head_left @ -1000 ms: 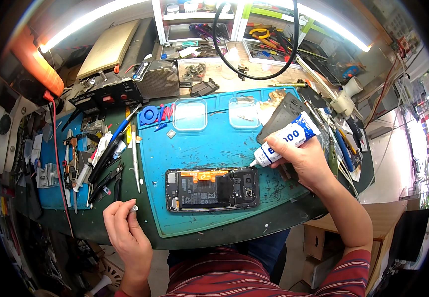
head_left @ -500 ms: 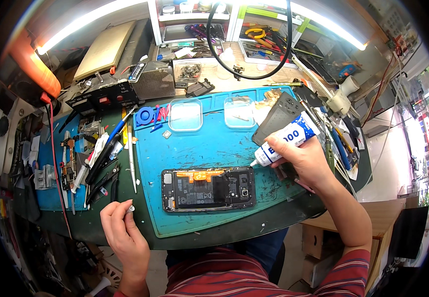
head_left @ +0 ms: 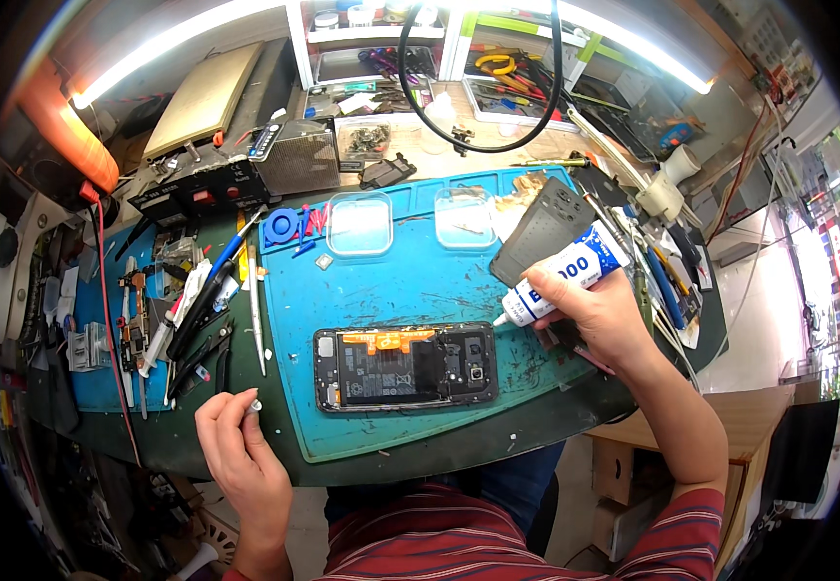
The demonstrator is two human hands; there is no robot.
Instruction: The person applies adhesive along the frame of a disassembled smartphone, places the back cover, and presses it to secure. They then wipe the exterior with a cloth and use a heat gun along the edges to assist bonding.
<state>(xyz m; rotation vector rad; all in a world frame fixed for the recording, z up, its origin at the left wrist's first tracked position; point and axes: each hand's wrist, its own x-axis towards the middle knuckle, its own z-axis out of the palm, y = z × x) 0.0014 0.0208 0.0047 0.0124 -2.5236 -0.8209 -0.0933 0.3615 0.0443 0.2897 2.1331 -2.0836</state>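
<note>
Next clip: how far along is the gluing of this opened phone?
Done: the opened phone lies on the blue mat with its insides exposed; the grey back cover sits apart beyond it. In hand: the right hand holds the glue tube, nozzle bare, while the left hand pinches a small white cap. Left: no glue bead is visible, and the cover remains off.

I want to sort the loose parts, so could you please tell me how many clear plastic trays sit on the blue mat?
2: one clear square plastic tray at the mat's far edge, and a second clear tray just to its right. None seems hidden.
</note>
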